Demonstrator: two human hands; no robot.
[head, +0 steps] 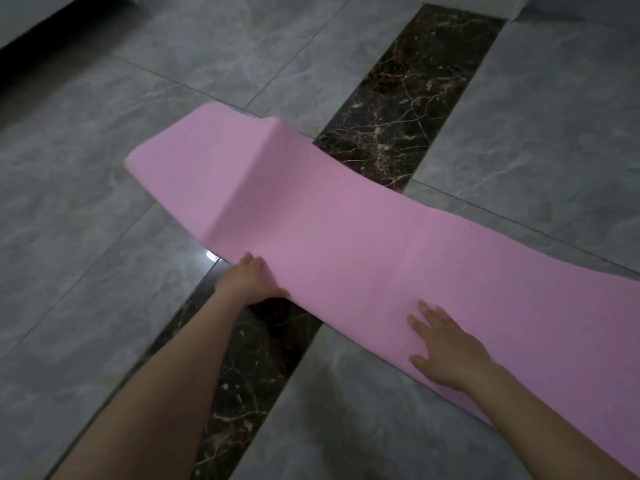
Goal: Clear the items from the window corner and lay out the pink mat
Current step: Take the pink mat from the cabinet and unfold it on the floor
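The pink mat point(346, 230) stretches across the floor from the upper left to the right edge of the view. A raised crease crosses it near its far end, so that part does not lie flat. My left hand point(247, 280) holds the mat's near edge, with the thumb along the edge and the fingers partly hidden under or against it. My right hand point(445, 348) lies flat on top of the mat with the fingers spread.
The floor is grey marble tile point(104, 237) with a dark brown veined strip point(408, 98) running diagonally under the mat. A pale piece of furniture or wall base point(31, 26) shows at the top left.
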